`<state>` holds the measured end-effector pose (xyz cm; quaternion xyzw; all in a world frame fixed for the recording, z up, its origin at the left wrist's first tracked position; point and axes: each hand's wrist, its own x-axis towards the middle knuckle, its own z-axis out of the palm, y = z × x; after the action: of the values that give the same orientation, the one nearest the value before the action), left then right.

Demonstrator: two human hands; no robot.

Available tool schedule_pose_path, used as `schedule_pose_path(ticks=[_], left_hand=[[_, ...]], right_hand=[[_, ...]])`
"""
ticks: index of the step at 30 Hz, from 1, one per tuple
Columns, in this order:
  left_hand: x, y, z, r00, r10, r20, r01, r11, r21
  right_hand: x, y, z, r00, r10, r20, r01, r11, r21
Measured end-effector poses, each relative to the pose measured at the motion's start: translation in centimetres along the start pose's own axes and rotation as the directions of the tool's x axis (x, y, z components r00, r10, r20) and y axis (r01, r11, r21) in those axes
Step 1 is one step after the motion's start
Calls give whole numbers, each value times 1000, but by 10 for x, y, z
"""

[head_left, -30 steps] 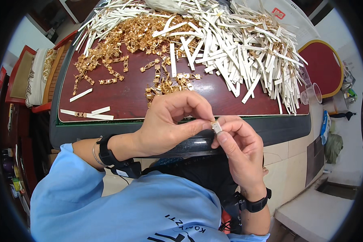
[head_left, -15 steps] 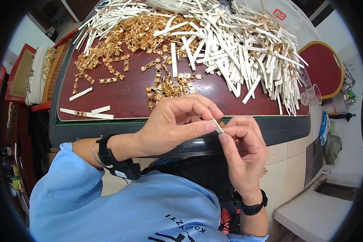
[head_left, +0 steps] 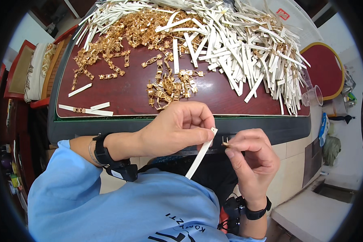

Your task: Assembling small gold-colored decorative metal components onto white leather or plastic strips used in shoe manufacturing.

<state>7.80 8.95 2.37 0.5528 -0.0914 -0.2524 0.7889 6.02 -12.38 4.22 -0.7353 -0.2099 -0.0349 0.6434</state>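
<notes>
The left grip [head_left: 181, 127] is closed in a pinch on a white strip [head_left: 199, 159], thumb against forefinger, with the strip's upper end poking out just past the thumb tip and the rest slanting down from the grip toward the wearer, its lower end over the light-blue shirt [head_left: 129, 201]. Just to the right of that grip, and apart from it, the right grip [head_left: 254, 157] pinches a small gold clasp [head_left: 226, 144] between thumb and fingertips, two thin prongs standing up from it; the clasp and the strip do not touch. Both grips are in front of the near edge of the dark red table [head_left: 222, 101]. Right beyond the left grip lies a small cluster of gold clasps [head_left: 171, 89] on the tabletop, and farther beyond it, a bit to the left, spreads a larger gold heap [head_left: 149, 28]. A single white strip [head_left: 176, 56] lies past the small cluster, pointing away from the left grip. Beyond the right grip, a broad tangle of white strips [head_left: 246, 52] covers the far right part of the table. Well to the left of the left grip, near the table's front edge, a few loose strips [head_left: 80, 90] lie about, one bearing a gold piece [head_left: 80, 110]. A clear plastic cup [head_left: 311, 97] sits beyond the right grip, off to its right.
</notes>
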Motion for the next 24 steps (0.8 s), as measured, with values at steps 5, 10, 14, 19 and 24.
schedule_pose_path(ticks=[5,10,14,19,24], left_hand=[[-2,6,4,994,-92,60,99,987,-128],[-4,8,4,991,-119,58,120,993,-12],[-4,3,4,998,-64,20,64,998,-14],[-5,6,7,998,-56,-23,58,993,101],[-7,5,6,1000,-8,-2,8,990,139]], right_hand=[[-1,5,-1,993,-50,108,55,998,-41],[-2,6,-2,994,-58,98,66,994,-84],[-4,7,-1,994,-75,81,85,988,-128],[-3,7,-2,992,-101,76,111,983,-145],[-2,8,-2,991,-108,81,120,978,-170]])
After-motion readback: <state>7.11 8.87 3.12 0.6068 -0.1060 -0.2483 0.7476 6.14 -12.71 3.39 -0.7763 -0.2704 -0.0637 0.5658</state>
